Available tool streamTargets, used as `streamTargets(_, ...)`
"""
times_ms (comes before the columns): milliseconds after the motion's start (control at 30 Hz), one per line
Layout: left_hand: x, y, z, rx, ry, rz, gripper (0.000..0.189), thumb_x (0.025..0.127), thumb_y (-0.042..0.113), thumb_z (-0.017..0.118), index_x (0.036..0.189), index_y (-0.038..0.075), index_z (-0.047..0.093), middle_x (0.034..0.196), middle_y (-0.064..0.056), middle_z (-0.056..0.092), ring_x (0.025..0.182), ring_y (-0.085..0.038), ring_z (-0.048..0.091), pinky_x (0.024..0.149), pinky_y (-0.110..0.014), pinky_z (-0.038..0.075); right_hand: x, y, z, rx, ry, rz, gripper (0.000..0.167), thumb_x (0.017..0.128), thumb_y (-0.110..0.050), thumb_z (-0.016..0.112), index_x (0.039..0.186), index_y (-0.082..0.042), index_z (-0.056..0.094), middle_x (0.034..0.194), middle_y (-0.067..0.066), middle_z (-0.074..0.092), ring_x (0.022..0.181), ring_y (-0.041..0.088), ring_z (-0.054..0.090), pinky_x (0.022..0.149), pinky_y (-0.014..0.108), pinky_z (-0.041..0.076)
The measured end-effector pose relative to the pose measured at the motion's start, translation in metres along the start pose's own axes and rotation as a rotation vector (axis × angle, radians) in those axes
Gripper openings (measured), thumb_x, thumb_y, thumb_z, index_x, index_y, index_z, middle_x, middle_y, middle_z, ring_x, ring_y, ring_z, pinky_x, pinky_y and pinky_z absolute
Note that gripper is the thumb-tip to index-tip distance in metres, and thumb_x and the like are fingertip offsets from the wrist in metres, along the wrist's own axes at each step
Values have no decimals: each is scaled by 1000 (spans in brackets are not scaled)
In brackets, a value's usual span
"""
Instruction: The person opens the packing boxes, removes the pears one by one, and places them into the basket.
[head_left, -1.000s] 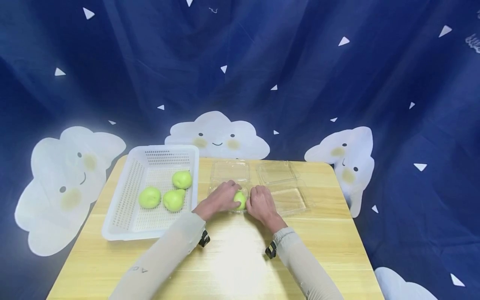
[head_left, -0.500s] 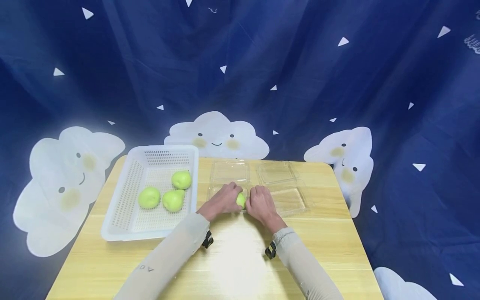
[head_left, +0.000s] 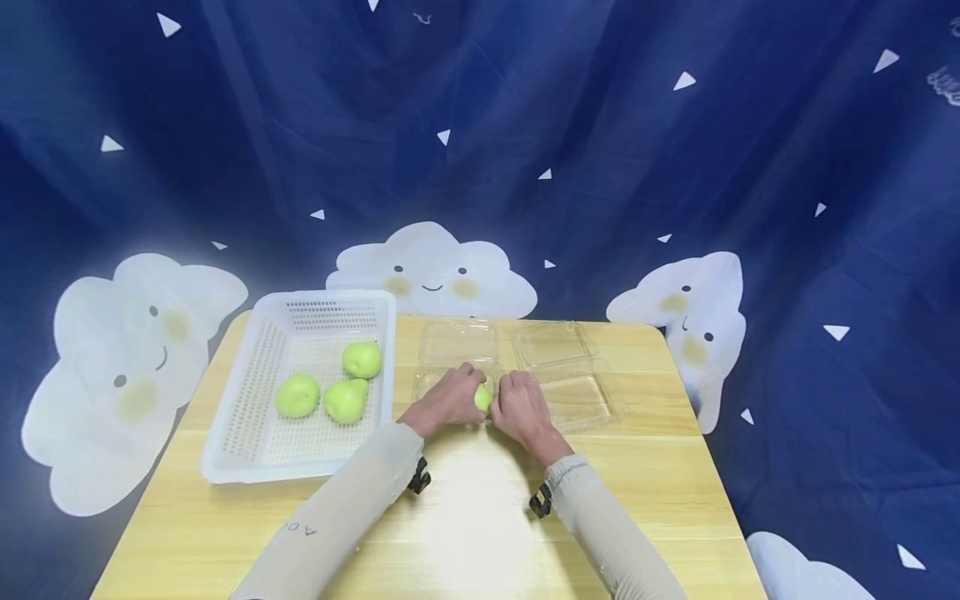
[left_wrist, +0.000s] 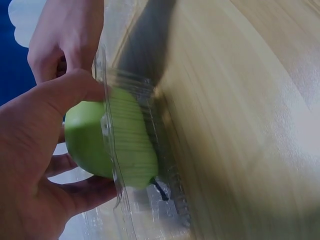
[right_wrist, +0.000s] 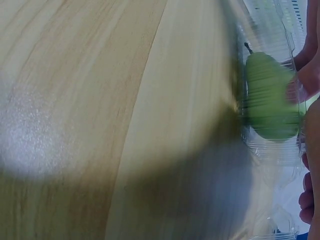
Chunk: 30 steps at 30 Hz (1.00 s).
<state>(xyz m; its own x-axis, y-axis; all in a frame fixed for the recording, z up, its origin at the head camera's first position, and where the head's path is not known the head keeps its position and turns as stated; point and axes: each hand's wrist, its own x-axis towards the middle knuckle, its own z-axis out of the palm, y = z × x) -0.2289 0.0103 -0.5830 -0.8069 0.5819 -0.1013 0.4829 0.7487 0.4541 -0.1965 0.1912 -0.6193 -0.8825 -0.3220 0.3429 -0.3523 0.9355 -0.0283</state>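
A green pear (left_wrist: 127,140) lies on its side in a clear plastic clamshell box (left_wrist: 176,197), stem toward the lower right in the left wrist view. My left hand (head_left: 452,395) holds the pear from above, thumb and fingers spread around it. At the box's right end, my right hand (head_left: 521,407) has its fingers curled at the rim and grips the box there. In the right wrist view the pear (right_wrist: 270,97) shows through the clear wall, and the right hand's curled fingers (right_wrist: 306,200) are at the frame's edge. The box's raised lid (head_left: 459,343) lies back behind it.
A white perforated basket (head_left: 225,454) with three green pears (head_left: 347,402) stands on the left of the wooden table (head_left: 645,500). Another clear clamshell box (head_left: 577,398) lies open to the right of the hands. A blue cloud-print curtain (head_left: 600,125) hangs behind the table.
My left hand has shifted slightly right and closer over the pear, covering more of it. The right hand stays in place at the box's end.
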Motion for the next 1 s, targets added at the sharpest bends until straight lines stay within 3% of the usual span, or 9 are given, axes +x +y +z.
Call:
streamTargets(200,2,0,2,33,30,27,71,71,30,84,134,5,64,131,-16,62,106,-33,63,90,-39,62,0,-1,0,1,-15,10,20,89,-19,64,76,-10,52,73,3,48,70,21,46,66,34,45)
streamTargets(667,-4,-5,-4,143,120,97,66,71,41,82,123,5,65,116,-12,64,90,-21,59,71,-22,54,2,-1,-1,12,-17,11,21,89,-19,64,75,-9,52,73,4,48,70,23,46,67,37,46)
streamTargets(1000,-8,-4,-27,159,153,115,67,73,43,84,123,3,66,119,-15,65,93,-23,61,72,-22,54,2,-2,0,29,-12,2,19,87,-17,59,73,-9,49,71,4,47,67,23,44,65,37,46)
